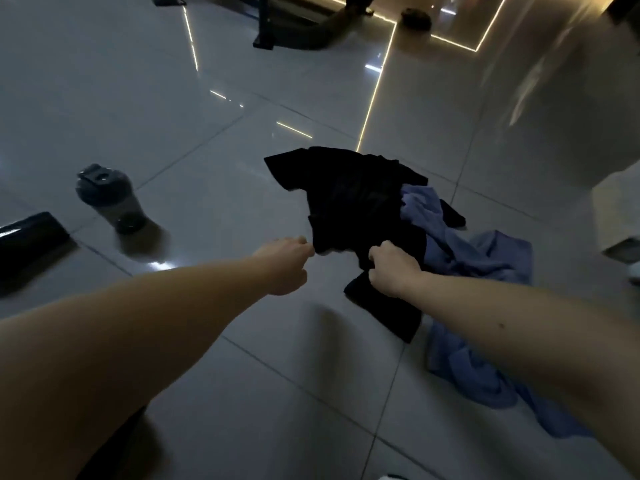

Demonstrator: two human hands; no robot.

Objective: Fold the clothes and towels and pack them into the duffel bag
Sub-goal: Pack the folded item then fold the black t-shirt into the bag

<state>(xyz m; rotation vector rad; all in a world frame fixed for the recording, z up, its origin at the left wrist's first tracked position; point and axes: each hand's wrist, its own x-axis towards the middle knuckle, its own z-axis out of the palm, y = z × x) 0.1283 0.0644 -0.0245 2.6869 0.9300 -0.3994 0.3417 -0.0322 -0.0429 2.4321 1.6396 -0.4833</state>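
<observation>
A black garment (353, 199) lies spread on the glossy tiled floor in the middle of the view. My left hand (289, 263) pinches its near left edge. My right hand (393, 268) grips the near edge a little to the right, fingers curled into the cloth. A crumpled blue cloth (464, 271) lies beside and partly under the black garment on the right, trailing toward the lower right. No duffel bag can be made out.
A grey shaker bottle (110, 197) stands on the floor at the left. A dark flat object (29, 237) lies at the left edge. A pale box-like object (620, 209) stands at the right edge. Gym equipment (277, 26) stands far back.
</observation>
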